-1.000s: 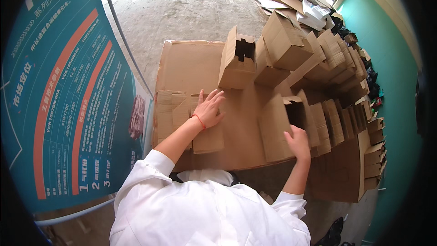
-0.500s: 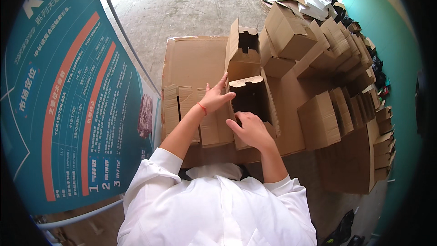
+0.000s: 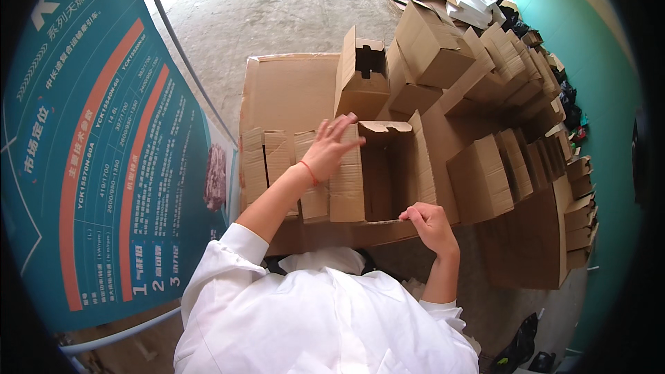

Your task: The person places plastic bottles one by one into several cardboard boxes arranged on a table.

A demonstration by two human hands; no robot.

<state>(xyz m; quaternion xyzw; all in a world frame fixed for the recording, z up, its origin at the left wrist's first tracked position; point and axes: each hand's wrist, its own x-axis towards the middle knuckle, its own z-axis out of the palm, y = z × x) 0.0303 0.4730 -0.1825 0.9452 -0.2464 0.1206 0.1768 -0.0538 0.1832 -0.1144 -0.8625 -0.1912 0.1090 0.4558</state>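
In front of me stands an open brown cardboard box (image 3: 421,166), its dark inside facing up. One flap (image 3: 346,190) is folded out to the left, and another rises along the right side. My left hand (image 3: 330,150) lies over the far left corner with its fingers spread. At the near right corner, my right hand (image 3: 432,227) is closed, its fingers curled on the rim of the box. Just beyond is a second cardboard box (image 3: 361,93) with notched flaps partly folded over its opening.
Under the boxes lies a large cardboard sheet (image 3: 291,83). Flattened cardboard pieces (image 3: 278,159) sit left of my left hand. Several opened boxes (image 3: 481,176) crowd the right side. A blue-green banner (image 3: 90,159) on a metal frame stands close on the left.
My right hand has moved from the box's opening to its near right corner and closed there. The near flap no longer shows inside, the left flap lies outward, and my left hand is slightly lower.
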